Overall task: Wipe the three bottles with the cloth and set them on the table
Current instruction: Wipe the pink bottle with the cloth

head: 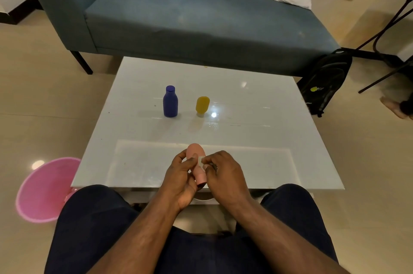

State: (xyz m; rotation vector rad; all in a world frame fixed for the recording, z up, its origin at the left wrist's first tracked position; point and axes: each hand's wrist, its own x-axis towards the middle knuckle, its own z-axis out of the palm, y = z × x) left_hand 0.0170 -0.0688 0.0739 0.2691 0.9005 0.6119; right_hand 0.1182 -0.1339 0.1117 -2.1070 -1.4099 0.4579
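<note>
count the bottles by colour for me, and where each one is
blue bottle: 1, standing on the table
yellow bottle: 1, standing cap-down on the table
pink bottle: 1, held in the left hand, right hand pressing the cloth on it
total: 3

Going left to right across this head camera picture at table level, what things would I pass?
Pink basket on the floor → blue bottle → yellow bottle, both upright on the white table → black backpack on the floor. The pink bottle, held in both hands, sits nearer, between the two bottles' columns.
</note>
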